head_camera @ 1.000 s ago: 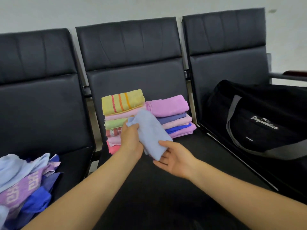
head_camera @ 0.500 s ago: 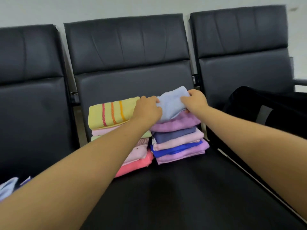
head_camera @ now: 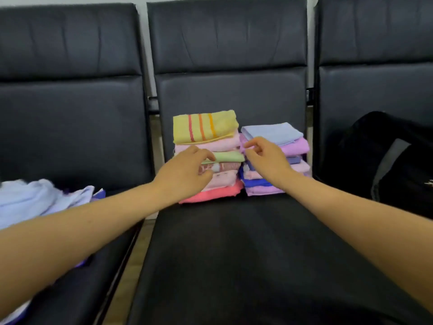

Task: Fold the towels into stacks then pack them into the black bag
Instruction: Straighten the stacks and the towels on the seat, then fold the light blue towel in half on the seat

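Head view: black bag (head_camera: 386,165) contents unseen, perhaps none; both hands' fingers (head_camera: 206,157) loosely curled, empty, before towel stacks (head_camera: 274,158).

Both bare forearms reach forward from the lower corners and converge toward the middle. Left hand (head_camera: 187,172): back of hand up, fingers loosely curled, thumb forward, nothing gripped. Right hand (head_camera: 266,158): just beside the left, slightly higher, fingers loosely bent, index and thumb tips near each other, holding nothing. Hands apart, not touching. Wrists straight, arms bare to the frame edge.
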Tool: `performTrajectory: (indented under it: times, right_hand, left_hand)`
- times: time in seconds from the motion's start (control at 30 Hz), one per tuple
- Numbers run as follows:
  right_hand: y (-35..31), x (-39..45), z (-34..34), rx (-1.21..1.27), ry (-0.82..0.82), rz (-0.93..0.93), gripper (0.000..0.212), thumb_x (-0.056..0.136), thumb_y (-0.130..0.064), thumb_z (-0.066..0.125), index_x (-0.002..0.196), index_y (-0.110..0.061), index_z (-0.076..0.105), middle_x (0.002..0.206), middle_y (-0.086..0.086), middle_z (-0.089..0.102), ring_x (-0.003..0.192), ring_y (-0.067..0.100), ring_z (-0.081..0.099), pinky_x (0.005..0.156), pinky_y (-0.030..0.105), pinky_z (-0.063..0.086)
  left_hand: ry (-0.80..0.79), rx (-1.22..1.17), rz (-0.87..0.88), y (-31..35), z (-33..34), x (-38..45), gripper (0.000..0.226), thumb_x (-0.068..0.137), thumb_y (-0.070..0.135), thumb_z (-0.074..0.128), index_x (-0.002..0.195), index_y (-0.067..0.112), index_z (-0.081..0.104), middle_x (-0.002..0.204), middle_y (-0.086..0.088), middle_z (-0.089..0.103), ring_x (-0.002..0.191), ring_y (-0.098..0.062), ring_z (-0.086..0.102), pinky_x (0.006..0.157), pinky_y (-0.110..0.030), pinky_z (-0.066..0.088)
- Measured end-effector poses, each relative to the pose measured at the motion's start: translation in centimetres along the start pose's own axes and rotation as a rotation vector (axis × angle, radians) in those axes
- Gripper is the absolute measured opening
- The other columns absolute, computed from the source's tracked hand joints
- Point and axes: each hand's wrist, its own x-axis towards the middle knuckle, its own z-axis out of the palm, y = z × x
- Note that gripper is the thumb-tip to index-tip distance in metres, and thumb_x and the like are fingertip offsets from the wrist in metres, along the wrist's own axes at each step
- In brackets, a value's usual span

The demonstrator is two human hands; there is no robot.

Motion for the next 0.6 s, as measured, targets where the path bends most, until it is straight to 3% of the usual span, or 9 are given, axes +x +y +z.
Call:
performTrajectory:
  times: [0.1, 0.2, 0.27, 0.37, 0.5, 0.6]
  right_hand:
    - [-4.0, -5.1, 4.5, -0.056, -0.298, -0.084, 0.015, 0.092, -0.019, 0.051, 0.095, -0.023, 0.065, 0.089, -0.003, 0.062, 0.081, 0.013, 0.055, 0.073, 0.027, 0.041]
    - [-8.0, -9.7, 10.0, -0.039, -0.532, -0.158, 0.015, 0.092, -0.022, 0.053, 0.088, -0.019, 0.067, 0.085, -0.002, 0.064, 0.079, 0.015, 0.057, 0.074, 0.031, 0.046]
    - [-10.3, -11.9, 13.8, -0.010, -0.624, -0.184, 0.015, 0.092, -0.023, 0.054, 0.094, -0.016, 0.068, 0.081, -0.004, 0.064, 0.077, 0.015, 0.058, 0.079, 0.034, 0.049]
    - [-13.5, -14.5, 18.9, 0.029, -0.705, -0.182, 0.017, 0.092, -0.027, 0.054, 0.101, -0.018, 0.065, 0.077, -0.008, 0.062, 0.080, 0.015, 0.059, 0.081, 0.034, 0.050]
    - [-17.0, -16.1, 23.8, 0.017, -0.744, -0.185, 0.024, 0.095, -0.033, 0.049, 0.112, -0.022, 0.060, 0.074, -0.013, 0.053, 0.084, 0.014, 0.055, 0.080, 0.033, 0.047]
    - [-19.5, -15.6, 26.5, 0.048, -0.738, -0.176, 0.027, 0.096, -0.031, 0.048, 0.117, -0.019, 0.059, 0.081, -0.010, 0.056, 0.091, 0.018, 0.058, 0.080, 0.033, 0.046]
  left_hand:
    - [-0.103, 0.030, -0.132, -4.7, -2.1, -7.6, 0.031, 0.089, 0.029, 0.057, 0.120, 0.027, 0.057, 0.108, 0.003, 0.055, 0.089, -0.014, 0.058, 0.085, -0.037, 0.049]
    - [-0.092, 0.055, -0.266, -9.5, -3.8, -15.2, 0.028, 0.087, 0.027, 0.059, 0.114, 0.021, 0.063, 0.107, 0.000, 0.061, 0.090, -0.016, 0.059, 0.088, -0.032, 0.046]
    - [-0.095, 0.073, -0.364, -12.7, -5.2, -19.9, 0.041, 0.080, 0.042, 0.049, 0.108, 0.017, 0.067, 0.104, -0.001, 0.064, 0.096, -0.020, 0.058, 0.088, -0.031, 0.042]
    - [-0.094, 0.150, -0.493, -17.9, -7.2, -26.5, 0.060, 0.069, 0.053, 0.033, 0.104, 0.020, 0.069, 0.101, -0.005, 0.067, 0.099, -0.028, 0.059, 0.089, -0.037, 0.044]
    - [0.037, 0.217, -0.787, -23.9, -9.8, -32.9, 0.046, 0.083, 0.047, 0.058, 0.120, 0.020, 0.062, 0.118, -0.015, 0.061, 0.113, -0.038, 0.052, 0.095, -0.050, 0.042]
    - [0.109, 0.111, -0.903, -26.5, -9.9, -34.6, 0.048, 0.085, 0.044, 0.065, 0.123, 0.015, 0.060, 0.118, -0.018, 0.063, 0.112, -0.037, 0.055, 0.096, -0.047, 0.040]
